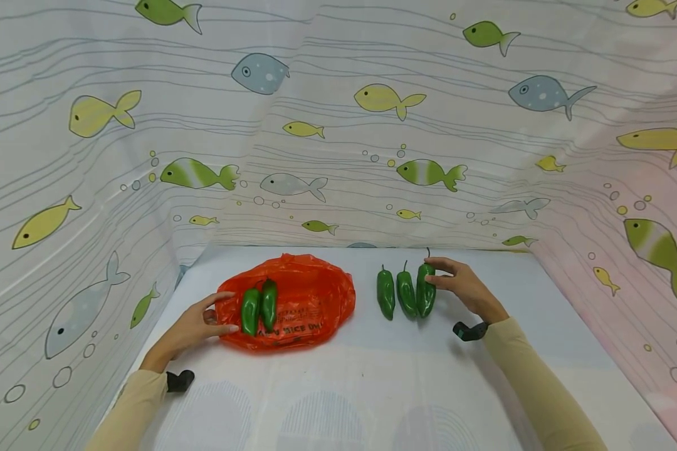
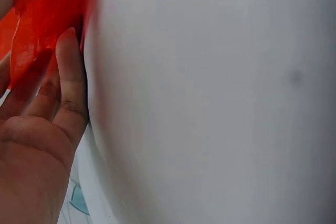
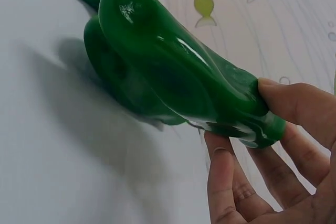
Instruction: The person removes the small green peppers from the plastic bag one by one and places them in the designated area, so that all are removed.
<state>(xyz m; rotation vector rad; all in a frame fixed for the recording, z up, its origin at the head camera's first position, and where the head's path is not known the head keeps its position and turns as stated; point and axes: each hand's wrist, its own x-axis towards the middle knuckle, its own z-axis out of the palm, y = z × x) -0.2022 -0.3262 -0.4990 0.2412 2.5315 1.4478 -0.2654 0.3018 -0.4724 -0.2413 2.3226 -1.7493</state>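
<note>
In the head view my right hand [image 1: 457, 285] grips a long green chili pepper [image 1: 425, 291] near its stem end. The right wrist view shows the thumb on one side of this glossy pepper [image 3: 173, 61] and fingers on the other, its tip pointing away from the hand. Two more green peppers, the middle one [image 1: 406, 294] and the left one [image 1: 385, 293], lie beside it. At the left, my left hand [image 1: 194, 322] touches the edge of a red plastic bag [image 1: 321, 294], fingers extended along the film [image 2: 47, 3]. Two green peppers [image 1: 251, 310] lie on the bag.
The white table [image 1: 361, 388] carries pale striped circles near its front edge. Fish-patterned sheets [image 1: 338, 150] rise behind and on both sides. Black wrist mounts [image 1: 469, 331] sit below the sleeves.
</note>
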